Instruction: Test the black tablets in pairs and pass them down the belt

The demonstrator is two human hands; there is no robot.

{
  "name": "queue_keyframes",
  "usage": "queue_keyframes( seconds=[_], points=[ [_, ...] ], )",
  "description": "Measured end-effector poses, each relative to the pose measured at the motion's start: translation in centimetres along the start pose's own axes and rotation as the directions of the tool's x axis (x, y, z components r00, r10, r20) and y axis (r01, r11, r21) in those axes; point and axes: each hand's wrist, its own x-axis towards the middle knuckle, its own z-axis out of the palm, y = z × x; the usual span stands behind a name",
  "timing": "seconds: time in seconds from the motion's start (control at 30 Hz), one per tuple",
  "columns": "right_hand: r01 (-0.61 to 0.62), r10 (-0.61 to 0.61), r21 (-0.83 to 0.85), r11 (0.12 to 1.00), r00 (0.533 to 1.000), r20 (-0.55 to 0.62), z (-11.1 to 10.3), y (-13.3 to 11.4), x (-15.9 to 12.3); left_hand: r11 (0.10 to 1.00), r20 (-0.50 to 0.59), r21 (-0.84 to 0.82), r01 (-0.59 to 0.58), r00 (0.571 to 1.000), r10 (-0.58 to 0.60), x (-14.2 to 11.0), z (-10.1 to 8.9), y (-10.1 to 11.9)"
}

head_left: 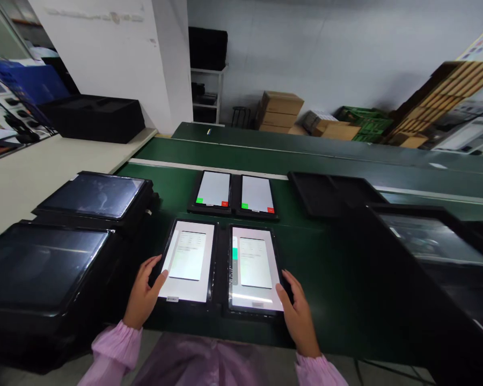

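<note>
Two lit tablets lie side by side in front of me on the green work table, each showing a pale page on its screen. My left hand [144, 292] grips the outer edge of the left tablet [187, 260], thumb on its face and fingers along the side. On the opposite side, my right hand [298, 311] holds the outer edge of the right tablet [255, 268] in the same way; its fingers are partly hidden. Beyond them, two more tablets, a left one [214, 187] and a right one [256, 193], sit in black holders with white screens and green and red corner squares.
Dark-screened tablets [92, 194] rest on black foam trays at my left. An empty-looking black tray [334, 193] lies at the right, near a tall black stack holding another dark tablet [430, 236]. A white side table [20, 177] adjoins the green table [317, 257]. Cardboard boxes [279, 110] stand behind.
</note>
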Motion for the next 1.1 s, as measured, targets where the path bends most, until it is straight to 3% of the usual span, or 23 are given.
queue_keyframes(
  seconds=[0.2,0.3,0.43,0.5,0.53,0.6,0.63,0.7,0.8,0.9,1.1],
  points=[
    [0.039,-0.039,-0.040,0.998,0.999,0.005,-0.8,-0.1,0.3,0.999,-0.019,0.046,-0.017,1.000,0.018,-1.4,-1.3,0.4],
    [0.213,-0.213,-0.171,0.962,0.977,0.016,0.1,-1.4,-0.6,0.972,0.014,0.190,-0.136,0.991,0.136,-2.9,-1.5,1.3],
    [0.548,-0.487,-0.291,0.784,0.834,0.259,3.1,-3.5,-2.8,0.851,0.117,0.422,-0.312,0.950,0.290,-4.7,0.5,3.3],
    [0.638,-0.541,-0.315,0.702,0.766,0.346,4.0,-3.6,-3.2,0.800,0.213,0.441,-0.406,0.914,0.346,-5.6,1.8,4.3],
    [0.651,-0.553,-0.332,0.683,0.757,0.347,3.9,-3.3,-3.0,0.786,0.278,0.414,-0.459,0.886,0.371,-6.0,2.3,4.8],
    [0.612,-0.551,-0.390,0.689,0.791,0.267,3.1,-2.6,-2.4,0.773,0.386,0.330,-0.542,0.825,0.413,-6.7,2.7,5.3],
    [0.567,-0.538,-0.423,0.707,0.819,0.200,2.5,-2.2,-2.0,0.777,0.396,0.305,-0.551,0.815,0.422,-6.9,2.7,5.3],
    [0.487,-0.505,-0.456,0.745,0.858,0.092,1.4,-1.8,-1.7,0.803,0.321,0.320,-0.503,0.855,0.408,-7.0,2.5,5.0],
    [0.508,-0.494,-0.397,0.765,0.857,0.146,1.1,-2.1,-2.4,0.827,0.195,0.364,-0.429,0.903,0.382,-6.6,2.5,4.1],
    [0.528,-0.480,-0.338,0.779,0.849,0.221,1.8,-2.9,-3.1,0.806,0.231,0.355,-0.473,0.880,0.415,-6.5,3.0,3.4],
    [0.433,-0.413,-0.337,0.836,0.901,0.132,1.4,-2.7,-2.4,0.764,0.267,0.398,-0.508,0.861,0.433,-6.5,3.1,2.8]
  ],
)
